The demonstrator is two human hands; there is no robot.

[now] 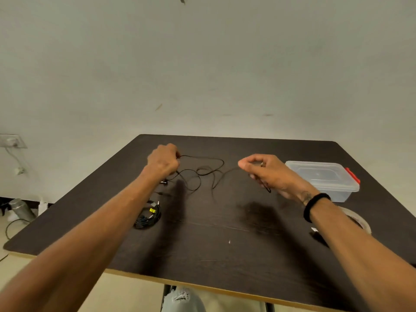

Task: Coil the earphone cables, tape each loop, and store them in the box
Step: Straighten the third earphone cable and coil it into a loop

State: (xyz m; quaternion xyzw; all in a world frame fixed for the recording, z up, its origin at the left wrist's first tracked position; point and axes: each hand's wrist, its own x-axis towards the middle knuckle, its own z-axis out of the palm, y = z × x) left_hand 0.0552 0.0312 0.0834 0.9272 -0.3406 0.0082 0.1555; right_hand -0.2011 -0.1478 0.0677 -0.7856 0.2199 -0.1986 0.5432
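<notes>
Here, a loose black earphone cable (202, 172) sprawls across the dark table (225, 233), strung between two raised hands. The left hand (164, 159) curls tight around one end; the right hand (263, 170) pinches the other. Right of it stands the lidded clear plastic box (324, 179), contents unclear, near a tape roll (358, 218)
</notes>
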